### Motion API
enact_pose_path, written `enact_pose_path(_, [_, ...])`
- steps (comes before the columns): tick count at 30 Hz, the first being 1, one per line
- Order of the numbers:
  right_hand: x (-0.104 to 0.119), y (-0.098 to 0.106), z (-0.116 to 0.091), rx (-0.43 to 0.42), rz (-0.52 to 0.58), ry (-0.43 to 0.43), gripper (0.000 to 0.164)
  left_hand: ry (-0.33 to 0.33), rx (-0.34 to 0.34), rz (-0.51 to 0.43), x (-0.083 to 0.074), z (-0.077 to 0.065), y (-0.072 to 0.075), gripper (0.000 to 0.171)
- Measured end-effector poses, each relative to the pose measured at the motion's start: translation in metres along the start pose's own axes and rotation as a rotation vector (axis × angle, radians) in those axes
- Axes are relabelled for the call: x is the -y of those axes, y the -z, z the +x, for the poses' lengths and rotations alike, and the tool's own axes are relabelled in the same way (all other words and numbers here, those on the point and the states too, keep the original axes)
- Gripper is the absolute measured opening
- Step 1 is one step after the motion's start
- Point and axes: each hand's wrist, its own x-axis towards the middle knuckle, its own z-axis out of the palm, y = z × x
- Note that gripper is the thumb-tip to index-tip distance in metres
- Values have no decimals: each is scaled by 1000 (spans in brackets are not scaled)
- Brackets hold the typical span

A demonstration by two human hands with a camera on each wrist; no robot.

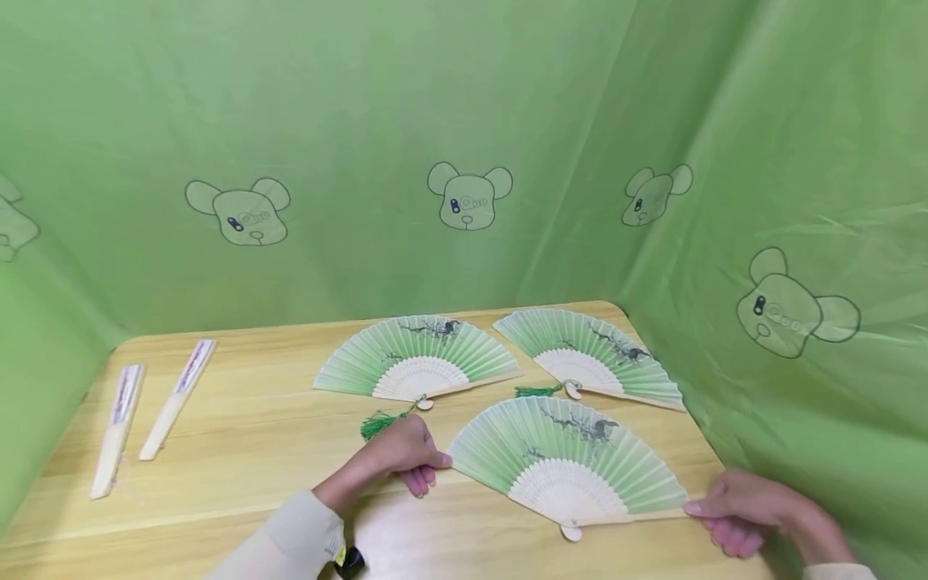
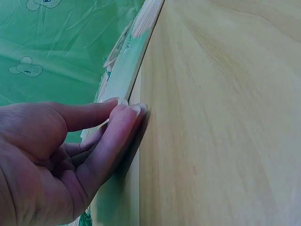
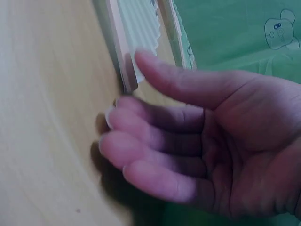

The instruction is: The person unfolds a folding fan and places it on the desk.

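Positioning the near fan [image 1: 569, 483] seems underway: left hand [image 1: 402, 453] pinching its nine-o'clock tip, right hand [image 1: 750, 506] loosely open at four, release probably next.

Head view bright, fairly even; pale glare on table [image 1: 409, 536], bottom centre. Wrist views dimmer, hazy. Left wrist: dark shadow below left hand [image 2: 61, 160]. Right wrist: strong shadow under right hand [image 3: 188, 136], table grain smeared, soft focus.

Fan [image 3: 136, 30] cut off (top edge), right wrist view.
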Motion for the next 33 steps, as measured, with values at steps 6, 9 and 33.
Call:
enact_pose_path(6, [13,-9,-2,-202,-183,-48,35,-5,15,15,2,-2,6,30])
enact_pose_path(9, [23,-12,-1,-318,-298,-80,34,-23,29,39,3,-5,11,30])
enact_pose_path(33, [117,-6,56,-733,-672,-48,70,-88,-102,242,4,-29,51,22])
